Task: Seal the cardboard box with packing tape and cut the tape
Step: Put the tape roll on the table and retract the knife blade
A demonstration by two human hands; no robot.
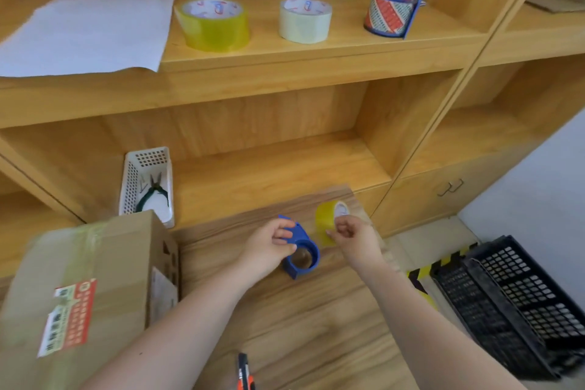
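From the head camera, the left hand is gripping a blue tape dispenser near the centre of the wooden worktop, its fingers curled closed over the dispenser's top edge. The right hand is sitting just at 3 o'clock of it, pinching a yellow tape roll with thumb and fingertips closed on its rim; the roll is standing on edge, apart from the dispenser.

The cardboard box is lying at 9 o'clock of the hands, at the worktop's left side, flaps shut, with yellowish tape and a red-and-white label on top. A utility knife is lying at 6 o'clock, near the bottom edge.

A white basket holding pliers is sitting at 11 o'clock on the lower shelf. On the upper shelf, at 12 o'clock, a sheet of paper, a yellow roll, a pale roll and a second loaded dispenser are standing in a row. A black crate is resting at 4 o'clock on the floor.
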